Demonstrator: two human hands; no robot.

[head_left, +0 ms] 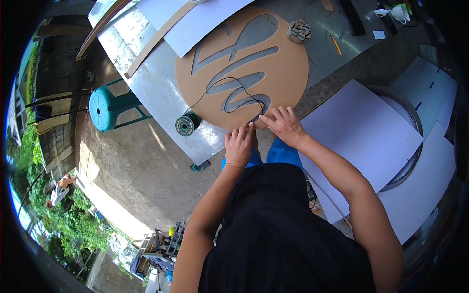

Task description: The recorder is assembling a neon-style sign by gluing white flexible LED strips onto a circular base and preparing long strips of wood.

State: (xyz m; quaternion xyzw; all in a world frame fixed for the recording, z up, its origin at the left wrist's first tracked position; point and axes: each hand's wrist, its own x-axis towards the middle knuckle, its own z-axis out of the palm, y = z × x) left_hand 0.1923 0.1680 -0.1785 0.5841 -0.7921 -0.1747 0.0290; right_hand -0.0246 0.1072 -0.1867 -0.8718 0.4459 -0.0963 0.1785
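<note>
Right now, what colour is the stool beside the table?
The stool is teal green, seen best in the head view.

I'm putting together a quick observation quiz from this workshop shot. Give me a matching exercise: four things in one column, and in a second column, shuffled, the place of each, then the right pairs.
Things:
1. round brown board
2. spool of wire
3. teal stool
4. orange pencil

Places:
A. on the ground, left of the table
B. on the table, to the right of the board's upper part
C. on the table, under both hands' fingertips at its near edge
D. on the table, at the board's lower left edge

Pairs: 1-C, 2-D, 3-A, 4-B
</note>
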